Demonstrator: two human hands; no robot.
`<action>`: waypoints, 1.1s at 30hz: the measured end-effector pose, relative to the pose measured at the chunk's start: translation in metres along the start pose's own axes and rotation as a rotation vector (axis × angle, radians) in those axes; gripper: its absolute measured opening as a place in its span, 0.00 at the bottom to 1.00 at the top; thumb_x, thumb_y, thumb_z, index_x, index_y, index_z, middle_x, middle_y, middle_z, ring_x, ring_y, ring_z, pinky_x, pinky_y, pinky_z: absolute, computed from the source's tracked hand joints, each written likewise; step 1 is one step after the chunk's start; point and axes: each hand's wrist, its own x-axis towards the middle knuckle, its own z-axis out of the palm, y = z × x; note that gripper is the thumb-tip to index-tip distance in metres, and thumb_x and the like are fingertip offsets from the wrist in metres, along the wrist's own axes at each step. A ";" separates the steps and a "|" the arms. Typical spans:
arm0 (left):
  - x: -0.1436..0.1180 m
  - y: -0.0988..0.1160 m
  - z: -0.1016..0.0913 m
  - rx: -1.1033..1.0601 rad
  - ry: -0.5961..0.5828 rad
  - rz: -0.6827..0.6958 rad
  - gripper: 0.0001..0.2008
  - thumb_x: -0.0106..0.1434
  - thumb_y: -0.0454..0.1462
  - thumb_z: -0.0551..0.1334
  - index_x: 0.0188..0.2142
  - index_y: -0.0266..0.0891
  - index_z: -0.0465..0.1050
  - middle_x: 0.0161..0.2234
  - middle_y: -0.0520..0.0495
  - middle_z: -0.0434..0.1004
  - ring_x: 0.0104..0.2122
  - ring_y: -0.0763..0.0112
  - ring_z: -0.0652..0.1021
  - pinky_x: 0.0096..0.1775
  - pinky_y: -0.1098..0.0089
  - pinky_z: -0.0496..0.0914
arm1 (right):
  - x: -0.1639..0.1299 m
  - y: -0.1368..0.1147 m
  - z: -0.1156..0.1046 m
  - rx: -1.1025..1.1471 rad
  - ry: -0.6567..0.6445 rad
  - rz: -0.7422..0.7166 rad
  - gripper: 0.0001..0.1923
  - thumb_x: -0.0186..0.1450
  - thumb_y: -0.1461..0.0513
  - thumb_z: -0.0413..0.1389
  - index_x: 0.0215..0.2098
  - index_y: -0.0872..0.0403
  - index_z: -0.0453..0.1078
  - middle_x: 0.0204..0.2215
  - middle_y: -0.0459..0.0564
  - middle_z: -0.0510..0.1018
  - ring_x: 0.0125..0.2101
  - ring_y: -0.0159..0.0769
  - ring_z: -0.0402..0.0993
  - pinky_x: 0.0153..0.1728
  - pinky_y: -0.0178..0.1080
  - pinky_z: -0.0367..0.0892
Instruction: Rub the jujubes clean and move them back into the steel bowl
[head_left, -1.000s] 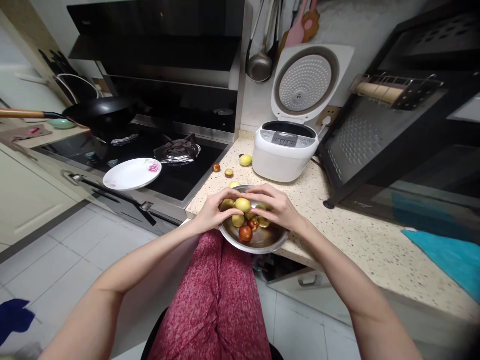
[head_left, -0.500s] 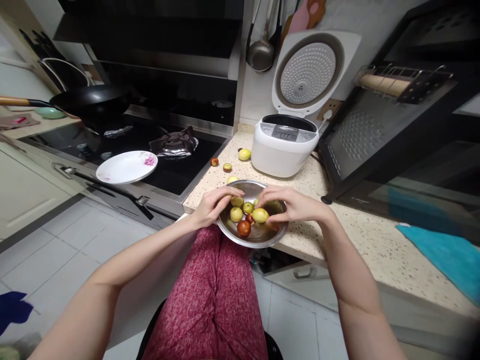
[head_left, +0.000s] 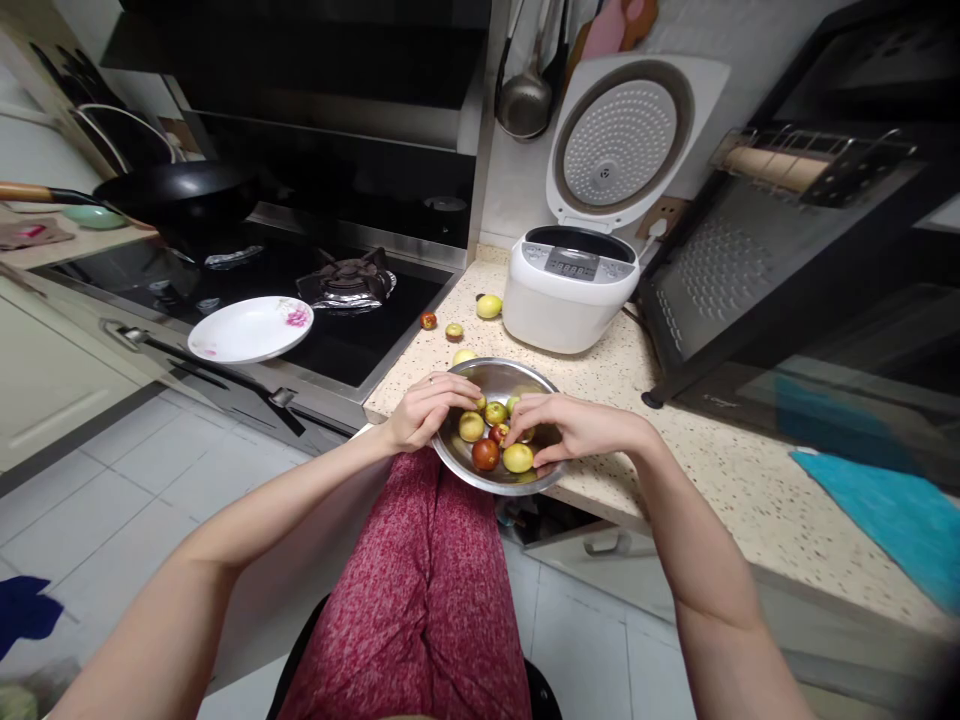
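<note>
A shallow metal bowl (head_left: 525, 490) stands at the counter's front edge, holding several jujubes. My left hand (head_left: 431, 408) is closed over its left rim, with fingertips inside touching a jujube they mostly cover. Inside the bowl, my right hand (head_left: 566, 428) has its thumb and fingertips around a yellow-green jujube (head_left: 518, 458). Beside that lies a reddish-brown jujube (head_left: 485, 455). Other jujubes include a yellowish one (head_left: 471, 426) and a green-brown one (head_left: 495, 413). The right fingers partly hide the fruit behind them.
Several jujubes, one yellow (head_left: 489, 307), lie on the counter by an open white rice cooker (head_left: 562, 310). To the left, a flowered plate (head_left: 240, 335) rests at the stove's front, with a wok (head_left: 180, 195) behind. A blue cloth (head_left: 877, 515) lies right, before a black oven (head_left: 810, 300).
My right hand has moved slightly toward me in the bowl, and the yellow-green jujube has shifted with it. My left fingers now cover more of the jujube at the left rim.
</note>
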 end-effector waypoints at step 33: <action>-0.001 -0.062 -0.024 0.547 0.001 -0.286 0.16 0.72 0.31 0.53 0.56 0.39 0.70 0.57 0.38 0.76 0.59 0.54 0.75 0.60 0.51 0.70 | 0.090 0.081 -0.034 -0.322 0.584 -0.022 0.13 0.73 0.58 0.57 0.53 0.51 0.78 0.49 0.57 0.82 0.48 0.46 0.80 0.48 0.46 0.75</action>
